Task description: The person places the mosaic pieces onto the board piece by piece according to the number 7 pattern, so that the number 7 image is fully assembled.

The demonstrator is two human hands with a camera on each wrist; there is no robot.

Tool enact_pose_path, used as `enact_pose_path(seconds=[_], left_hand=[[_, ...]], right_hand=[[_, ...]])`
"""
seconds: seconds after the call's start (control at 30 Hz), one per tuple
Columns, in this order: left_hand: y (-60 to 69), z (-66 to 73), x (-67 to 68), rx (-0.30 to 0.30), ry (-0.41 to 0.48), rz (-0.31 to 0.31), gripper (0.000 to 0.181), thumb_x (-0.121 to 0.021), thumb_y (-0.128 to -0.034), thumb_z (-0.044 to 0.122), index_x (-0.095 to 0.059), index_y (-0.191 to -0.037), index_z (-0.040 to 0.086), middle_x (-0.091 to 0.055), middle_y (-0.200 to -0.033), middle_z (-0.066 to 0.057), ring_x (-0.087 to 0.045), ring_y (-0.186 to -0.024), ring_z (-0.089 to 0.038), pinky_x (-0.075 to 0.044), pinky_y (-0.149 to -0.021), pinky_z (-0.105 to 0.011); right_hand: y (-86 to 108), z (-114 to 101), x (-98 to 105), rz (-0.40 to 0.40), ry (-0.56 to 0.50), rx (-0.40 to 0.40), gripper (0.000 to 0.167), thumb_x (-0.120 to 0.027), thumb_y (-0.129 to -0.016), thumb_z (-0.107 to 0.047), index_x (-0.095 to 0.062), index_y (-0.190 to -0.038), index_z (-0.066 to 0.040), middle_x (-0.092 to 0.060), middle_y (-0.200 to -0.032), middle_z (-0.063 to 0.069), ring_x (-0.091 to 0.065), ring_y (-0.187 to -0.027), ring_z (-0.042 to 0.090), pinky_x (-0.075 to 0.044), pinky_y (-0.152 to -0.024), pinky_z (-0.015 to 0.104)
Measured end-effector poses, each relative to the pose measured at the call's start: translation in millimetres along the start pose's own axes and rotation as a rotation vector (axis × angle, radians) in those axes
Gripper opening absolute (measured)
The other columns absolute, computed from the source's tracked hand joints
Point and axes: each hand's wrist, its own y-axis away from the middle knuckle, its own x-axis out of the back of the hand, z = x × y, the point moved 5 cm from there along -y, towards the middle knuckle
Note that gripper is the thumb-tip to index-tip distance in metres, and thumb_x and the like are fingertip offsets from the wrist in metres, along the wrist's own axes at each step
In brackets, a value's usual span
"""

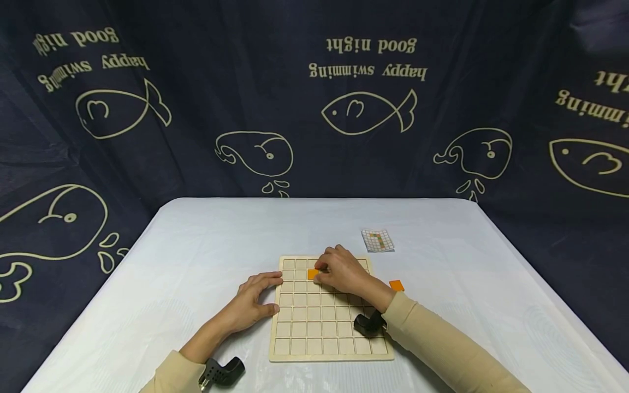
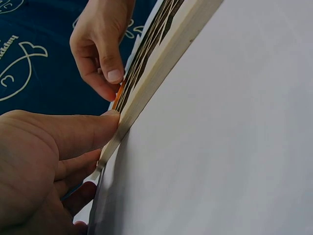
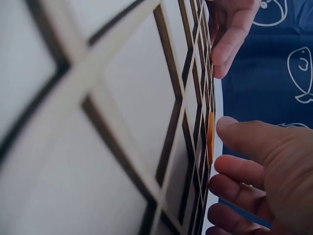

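The wooden grid board lies flat on the table. One orange tile lies near its upper left, in the second row and third column. At that tile's right side are the thumb and fingertips of the right hand, spread apart; the right wrist view shows them close beside the tile, and whether they touch it is unclear. The left hand rests at the board's left edge, fingertips near the upper part and thumb lower down. In the left wrist view its thumb touches the board's rim.
Another orange tile lies on the white table right of the board, near the right forearm. A small card with a coloured grid pattern lies behind the board to the right. A dark curtain with fish drawings hangs behind the table.
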Motion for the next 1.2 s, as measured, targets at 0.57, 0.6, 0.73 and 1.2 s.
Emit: enact_pose_path(seconds=[0.57,0.6,0.73,1.2], left_hand=[[-0.8,1.2,1.4,0.019,0.021,-0.005,0.054,-0.072,-0.0799,0.013,-0.054,-0.130,0.006,-0.042,-0.147,-0.003,-0.029,-0.138,-0.029,-0.017,-0.107,-0.056],[-0.8,1.3,1.6,0.018,0.020,-0.004,0.054,-0.072,-0.0798,0.013,-0.054,-0.130,0.006,-0.042,-0.147,-0.003,-0.029,-0.138,-0.029,-0.017,-0.107,-0.055],[-0.7,1.8,1.8,0.015,0.022,-0.004,0.054,-0.072,-0.0795,0.012,-0.054,-0.130,0.006,-0.042,-0.147,-0.004,-0.029,-0.138,-0.029,-0.016,-0.107,-0.054],[0.6,0.8,-0.5,0.016,0.022,-0.004,0.054,-0.072,-0.0793,0.012,-0.054,-0.130,0.006,-0.043,-0.146,-0.004,-0.030,-0.138,-0.029,-0.015,-0.107,-0.053]], right_hand=[[7.2,3.5,27.0,0.018,-0.047,-0.055,0.030,-0.072,-0.083,-0.031,-0.071,-0.105,-0.011,-0.064,-0.098,0.003,-0.048,-0.086,0.015,-0.041,-0.077,0.032],[8.4,4.7,28.9,0.018,-0.049,-0.062,0.031,-0.071,-0.083,-0.032,-0.071,-0.106,-0.011,-0.064,-0.098,0.002,-0.048,-0.086,0.015,-0.041,-0.077,0.032],[12.9,10.3,35.1,0.039,-0.052,-0.071,0.031,-0.071,-0.083,-0.031,-0.071,-0.107,-0.011,-0.063,-0.098,0.001,-0.048,-0.087,0.016,-0.042,-0.077,0.032],[35.9,25.0,48.6,0.065,-0.091,-0.100,0.032,-0.071,-0.083,-0.029,-0.069,-0.108,-0.009,-0.061,-0.098,0.002,-0.055,-0.107,0.029,-0.030,-0.108,0.057]])
